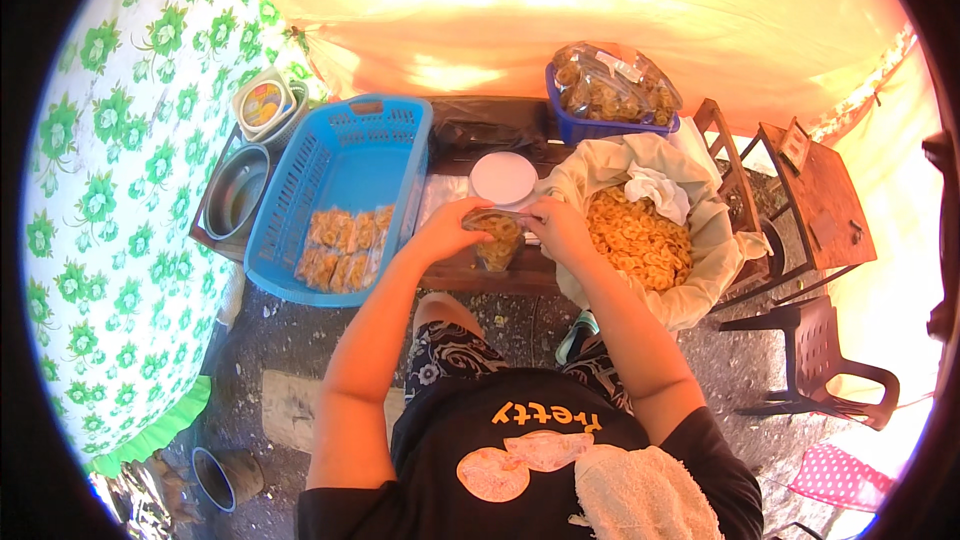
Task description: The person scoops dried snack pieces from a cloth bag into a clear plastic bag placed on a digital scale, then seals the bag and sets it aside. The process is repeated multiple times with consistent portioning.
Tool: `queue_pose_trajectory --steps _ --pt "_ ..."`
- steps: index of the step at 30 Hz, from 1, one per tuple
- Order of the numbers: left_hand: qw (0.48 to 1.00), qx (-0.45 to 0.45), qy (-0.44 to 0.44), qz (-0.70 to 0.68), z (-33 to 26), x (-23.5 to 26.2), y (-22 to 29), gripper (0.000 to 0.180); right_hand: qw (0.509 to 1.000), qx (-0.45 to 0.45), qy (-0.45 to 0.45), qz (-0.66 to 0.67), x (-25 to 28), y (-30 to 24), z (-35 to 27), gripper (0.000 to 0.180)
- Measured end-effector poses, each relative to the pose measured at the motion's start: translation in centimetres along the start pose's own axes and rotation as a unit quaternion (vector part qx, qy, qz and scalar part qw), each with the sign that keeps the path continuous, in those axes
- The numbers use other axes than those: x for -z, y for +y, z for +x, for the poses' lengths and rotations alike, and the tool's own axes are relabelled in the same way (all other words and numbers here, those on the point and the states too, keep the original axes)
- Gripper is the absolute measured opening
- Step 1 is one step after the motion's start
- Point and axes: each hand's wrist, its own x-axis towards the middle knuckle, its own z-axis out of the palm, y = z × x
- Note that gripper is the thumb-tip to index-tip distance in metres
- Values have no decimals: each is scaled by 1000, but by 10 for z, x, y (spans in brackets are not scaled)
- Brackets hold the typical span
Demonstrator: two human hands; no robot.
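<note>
A clear bag (497, 245), partly filled with brown-yellow pieces, is held upright between the two hands at the near edge of a dark wooden bench (515, 278). The left hand (448, 232) has thumb and fingers clamped on the left side of the bag's mouth; the right hand (558, 230) pinches its right side. Just beyond the hands is a round white disc (503, 178). To the right, near the right forearm, a tub (722, 265) lined with pale cloth holds a heap of yellow-orange chips (640, 252), with a crumpled white cloth (657, 192) on top. Behind it, a blue bin (612, 130) is piled with filled clear bags (615, 83). To the left, a light-blue basket (372, 145) has small packs (345, 248) grouped in its nearer part. Left of that are a metal pot (225, 222) and, farther back, a white container (262, 106). At far right, a small wooden table (820, 200) stands beyond a dark plastic chair (825, 360). A pale towel (648, 495) hangs over the person's black shirt (450, 430).
</note>
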Motion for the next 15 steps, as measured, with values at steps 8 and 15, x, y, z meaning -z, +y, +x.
queue_pose_trajectory --steps 8,15 --pt "925 60 29 -374 -17 -51 -47 52 1000 -7 18 -12 -2 -3 -4 17" --pt "942 48 53 -327 -11 -59 -32 48 999 -9 35 14 29 -28 -11 16"
